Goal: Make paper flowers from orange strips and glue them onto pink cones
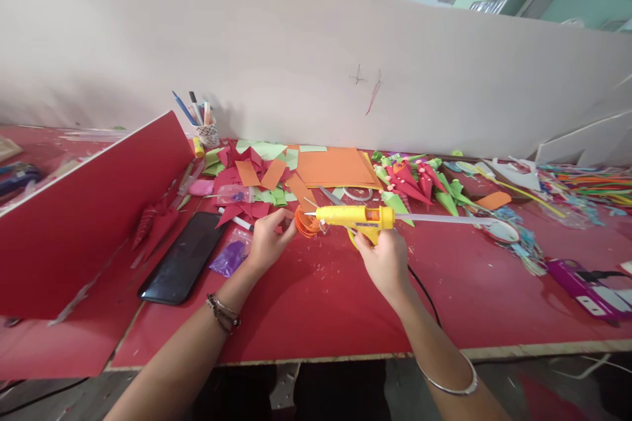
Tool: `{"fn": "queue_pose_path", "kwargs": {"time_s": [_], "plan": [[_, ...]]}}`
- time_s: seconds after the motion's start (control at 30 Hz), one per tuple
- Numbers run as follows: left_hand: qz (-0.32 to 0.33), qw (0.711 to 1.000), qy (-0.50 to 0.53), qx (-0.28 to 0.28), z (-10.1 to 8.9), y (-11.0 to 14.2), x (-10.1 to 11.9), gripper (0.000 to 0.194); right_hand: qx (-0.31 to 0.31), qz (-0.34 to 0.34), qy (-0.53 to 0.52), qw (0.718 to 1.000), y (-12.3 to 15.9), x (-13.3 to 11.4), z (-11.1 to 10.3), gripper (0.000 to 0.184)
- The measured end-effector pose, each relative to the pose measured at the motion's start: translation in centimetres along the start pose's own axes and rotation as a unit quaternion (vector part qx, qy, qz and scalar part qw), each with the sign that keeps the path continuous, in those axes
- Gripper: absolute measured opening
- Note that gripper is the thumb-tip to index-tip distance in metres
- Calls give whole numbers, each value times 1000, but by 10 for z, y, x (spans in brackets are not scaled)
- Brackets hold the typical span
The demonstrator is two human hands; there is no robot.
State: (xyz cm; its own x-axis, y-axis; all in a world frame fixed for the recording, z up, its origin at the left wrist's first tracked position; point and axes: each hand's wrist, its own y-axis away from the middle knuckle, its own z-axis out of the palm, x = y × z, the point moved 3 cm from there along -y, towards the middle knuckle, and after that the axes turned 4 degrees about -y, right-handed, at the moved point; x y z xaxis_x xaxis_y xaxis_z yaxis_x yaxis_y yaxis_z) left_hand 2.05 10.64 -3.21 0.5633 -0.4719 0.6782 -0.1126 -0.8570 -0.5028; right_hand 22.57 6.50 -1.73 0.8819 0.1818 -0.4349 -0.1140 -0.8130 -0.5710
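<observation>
My right hand is wrapped round the handle of a yellow hot glue gun. A long pale glue stick sticks out of its back end, to the right. The gun's nozzle points left at a curled orange paper piece; whether the tip touches it I cannot tell. That paper piece is pinched between the fingers of my left hand. Under the left wrist lies a small plastic bag with purple contents, and a black phone rests farther left.
Red and green paper scraps and orange sheets lie behind my hands. Red and green paper cones are heaped right of them. A red board stands at left, near a pen cup. A purple power strip sits at right.
</observation>
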Motion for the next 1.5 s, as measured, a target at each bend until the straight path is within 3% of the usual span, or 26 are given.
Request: {"fn": "queue_pose_path", "kwargs": {"time_s": [1.5], "plan": [[-21,999,2,36,-6,-1,-1,13,-31,-15,45,998,7,6,4,19]]}}
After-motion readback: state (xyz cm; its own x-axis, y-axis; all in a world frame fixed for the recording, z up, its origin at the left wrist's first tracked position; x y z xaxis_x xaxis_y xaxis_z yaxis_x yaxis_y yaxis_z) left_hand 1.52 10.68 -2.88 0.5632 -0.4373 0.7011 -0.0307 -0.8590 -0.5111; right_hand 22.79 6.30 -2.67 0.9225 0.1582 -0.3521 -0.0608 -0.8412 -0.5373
